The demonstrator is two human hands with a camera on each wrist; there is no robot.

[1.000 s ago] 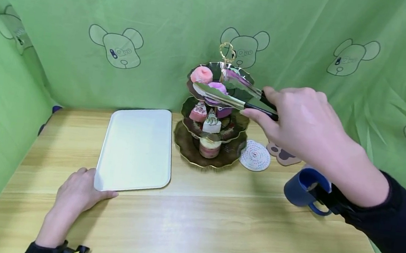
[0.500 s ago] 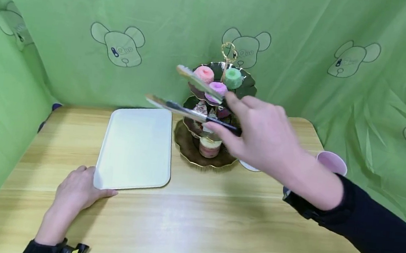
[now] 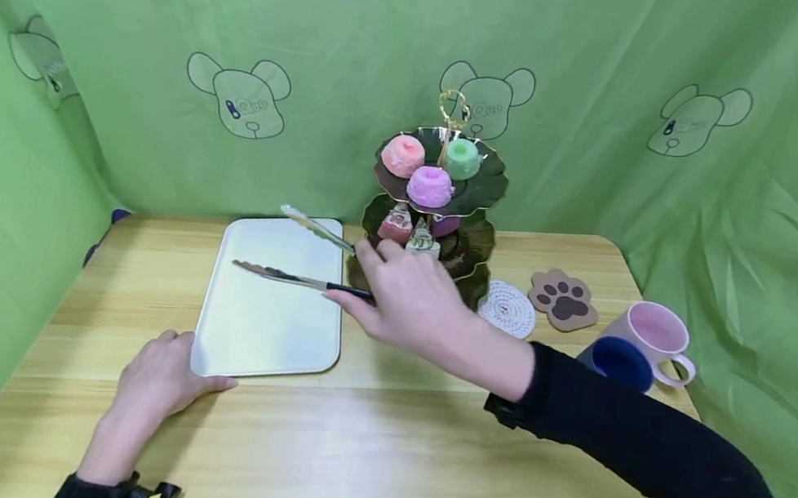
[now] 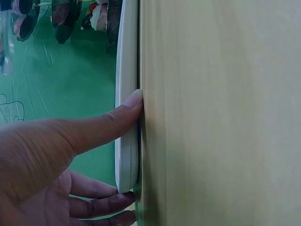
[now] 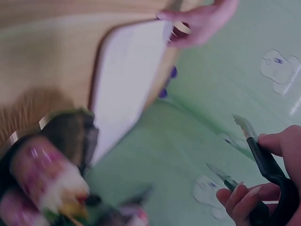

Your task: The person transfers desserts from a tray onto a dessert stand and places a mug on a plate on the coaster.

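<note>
My left hand [image 3: 159, 370] holds the near left corner of a white rectangular tray [image 3: 271, 333], with the thumb [image 4: 117, 117] along its front rim and the fingers around its side. My right hand [image 3: 412, 296] grips metal food tongs [image 3: 292, 278] with black handles. Their arms are spread above the tray, with nothing between the tips. Behind that hand stands a dark three-tier cake stand [image 3: 483, 189] with gold edges. Its top tier bears a pink cake [image 3: 404, 156], a purple cake [image 3: 430, 188] and a green cake [image 3: 462, 160]. Cake slices [image 3: 396, 222] sit below; the bottom tier is mostly hidden.
Right of the stand lie a round woven coaster [image 3: 510, 309] and a brown paw-shaped coaster [image 3: 565, 301]. A pink mug [image 3: 658, 328] and a dark blue mug [image 3: 621, 363] stand farther right, the blue one partly behind my right sleeve. Green cloth [image 3: 351, 22] encloses the table.
My right hand has carried the tongs left and down from the top tier to above the tray. The tongs have spread wider. My left hand stays at the tray's corner.
</note>
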